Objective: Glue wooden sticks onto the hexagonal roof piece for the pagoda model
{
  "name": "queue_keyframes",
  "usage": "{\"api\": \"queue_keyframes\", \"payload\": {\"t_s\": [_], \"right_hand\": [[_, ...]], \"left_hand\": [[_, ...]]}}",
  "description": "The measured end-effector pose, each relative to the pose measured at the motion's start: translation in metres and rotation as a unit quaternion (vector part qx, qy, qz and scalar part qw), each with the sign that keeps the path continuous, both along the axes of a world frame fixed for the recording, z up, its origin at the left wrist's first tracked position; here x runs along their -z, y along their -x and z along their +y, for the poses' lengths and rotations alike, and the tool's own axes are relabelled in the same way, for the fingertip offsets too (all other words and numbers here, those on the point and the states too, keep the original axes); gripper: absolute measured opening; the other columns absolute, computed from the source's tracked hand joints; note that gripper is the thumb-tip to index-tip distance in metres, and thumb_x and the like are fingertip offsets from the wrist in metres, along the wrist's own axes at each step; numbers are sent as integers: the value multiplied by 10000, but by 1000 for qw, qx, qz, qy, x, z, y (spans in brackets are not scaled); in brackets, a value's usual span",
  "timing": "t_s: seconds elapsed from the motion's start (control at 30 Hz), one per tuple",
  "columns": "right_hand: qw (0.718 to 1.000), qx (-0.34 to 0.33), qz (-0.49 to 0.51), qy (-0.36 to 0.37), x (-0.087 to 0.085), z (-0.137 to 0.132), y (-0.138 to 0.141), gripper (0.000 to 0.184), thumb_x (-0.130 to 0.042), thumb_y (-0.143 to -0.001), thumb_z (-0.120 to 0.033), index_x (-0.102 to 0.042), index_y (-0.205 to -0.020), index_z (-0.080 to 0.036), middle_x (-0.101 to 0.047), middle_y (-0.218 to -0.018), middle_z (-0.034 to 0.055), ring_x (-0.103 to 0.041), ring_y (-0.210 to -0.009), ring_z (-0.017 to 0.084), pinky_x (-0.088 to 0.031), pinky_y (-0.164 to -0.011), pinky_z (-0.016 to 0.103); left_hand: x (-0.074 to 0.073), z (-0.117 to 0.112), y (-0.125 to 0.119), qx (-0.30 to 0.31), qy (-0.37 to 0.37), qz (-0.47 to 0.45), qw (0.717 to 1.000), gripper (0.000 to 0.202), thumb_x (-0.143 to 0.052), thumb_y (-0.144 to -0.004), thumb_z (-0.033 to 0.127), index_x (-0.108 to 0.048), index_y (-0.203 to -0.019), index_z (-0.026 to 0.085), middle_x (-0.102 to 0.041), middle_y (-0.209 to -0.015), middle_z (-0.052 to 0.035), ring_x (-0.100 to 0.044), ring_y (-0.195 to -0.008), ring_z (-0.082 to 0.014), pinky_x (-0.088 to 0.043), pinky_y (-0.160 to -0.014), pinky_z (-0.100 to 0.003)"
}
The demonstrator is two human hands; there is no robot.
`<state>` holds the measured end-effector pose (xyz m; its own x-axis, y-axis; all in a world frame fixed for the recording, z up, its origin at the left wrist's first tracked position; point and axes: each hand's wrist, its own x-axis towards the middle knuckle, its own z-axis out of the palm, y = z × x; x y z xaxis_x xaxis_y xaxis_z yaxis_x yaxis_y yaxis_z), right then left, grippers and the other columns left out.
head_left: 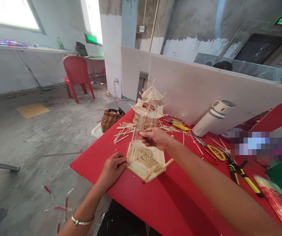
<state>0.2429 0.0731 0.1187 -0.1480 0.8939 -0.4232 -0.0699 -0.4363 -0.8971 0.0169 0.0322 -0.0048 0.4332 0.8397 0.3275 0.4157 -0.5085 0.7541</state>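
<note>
Holding the hexagonal stick panel (145, 160) near the red tabletop's (155, 203) front edge, your left hand (113, 167) curls its fingers closed against the panel's nine o'clock side. Your right hand (155, 137), at the panel's twelve o'clock, pinches the top of a narrow upright strip (134, 144); it may be a ruler or a stick-built wall, which is hard to tell. Beyond, the stick pagoda (148, 108) stands at twelve o'clock, loose sticks (122, 131) lie at eleven, a white flask (213, 118) at two, and yellow scissors (213, 152) at three.
</note>
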Motion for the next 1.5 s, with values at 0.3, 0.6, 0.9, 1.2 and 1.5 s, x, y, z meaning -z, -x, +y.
{"api": "queue_keyframes", "payload": {"t_s": [0.3, 0.6, 0.9, 1.2, 1.5], "right_hand": [[1000, -3, 5, -4, 0, 0, -1, 100, -710, -822, -146, -633, -758, -142, -634, -624, -6, -606, -507, 70, -485, -437, 152], [1000, 3, 7, -2, -1, -1, -1, 109, -699, -823, -144, -638, -732, -144, -637, -607, -6, -601, -499, 70, -472, -443, 160], [1000, -1, 1, 4, -4, -1, 1, 140, -645, -864, -121, -629, -726, -136, -625, -593, -8, -577, -473, 58, -467, -438, 153], [1000, 2, -2, 4, -6, -2, 2, 135, -667, -851, -121, -627, -723, -136, -616, -596, -10, -569, -471, 60, -471, -432, 155], [1000, 8, -1, 5, -8, -3, 3, 159, -669, -846, -108, -622, -698, -142, -608, -586, -12, -563, -468, 63, -476, -432, 164]], "left_hand": [[-5, -2, -1, -13, 3, 7, 1000, 264, -577, -907, 343, -710, -755, 173, -623, -819, -38, -568, -671, -120, -436, -619, -228], [4, 2, 1, -5, 2, -4, 1000, 280, -577, -916, 350, -748, -780, 175, -626, -825, -45, -568, -681, -120, -435, -623, -227], [1, 1, 0, -9, 3, -8, 1000, 283, -586, -904, 364, -759, -780, 178, -629, -808, -45, -558, -664, -119, -443, -611, -226], [3, 2, 0, -5, -3, 0, 1000, 290, -577, -911, 359, -747, -764, 175, -617, -801, -40, -560, -659, -119, -430, -607, -224], [2, 2, -1, -7, -6, 3, 1000, 290, -581, -907, 366, -755, -770, 178, -619, -792, -40, -560, -649, -118, -430, -602, -222]]}}
